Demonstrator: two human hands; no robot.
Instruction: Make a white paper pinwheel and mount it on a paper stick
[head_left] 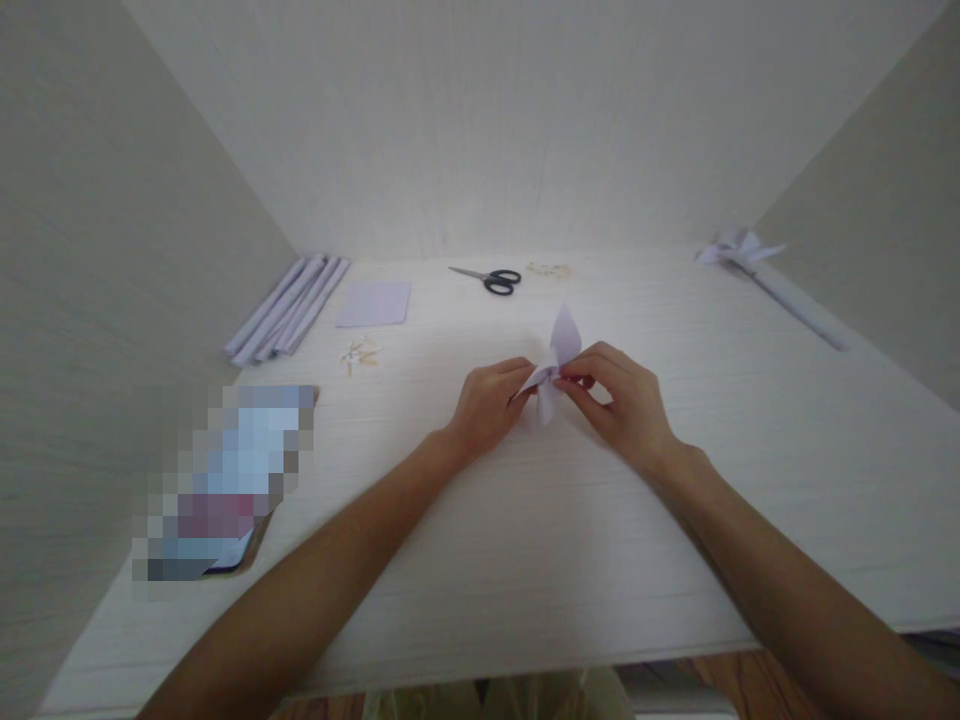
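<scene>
Pale lilac paper, cut and folded into pinwheel blades (pixel 566 336), is between my two hands over the middle of the table. One pointed blade stands up at the far side, and another part hangs toward me. My left hand (pixel 486 402) pinches the paper's left side, thumb and fingers closed on it. From the right, the thumb and index finger of my right hand (pixel 624 405) grip near its centre. Whether a small pin is also between those fingertips is hidden.
Several rolled paper sticks (pixel 289 308) lie at left beside a square paper stack (pixel 373 303). Small whitish pieces (pixel 360 353) are scattered nearby. Scissors (pixel 491 279) and tiny bits (pixel 549 270) lie behind. A pinwheel on a stick (pixel 795 300) is far right, a blurred phone (pixel 240 470) near left.
</scene>
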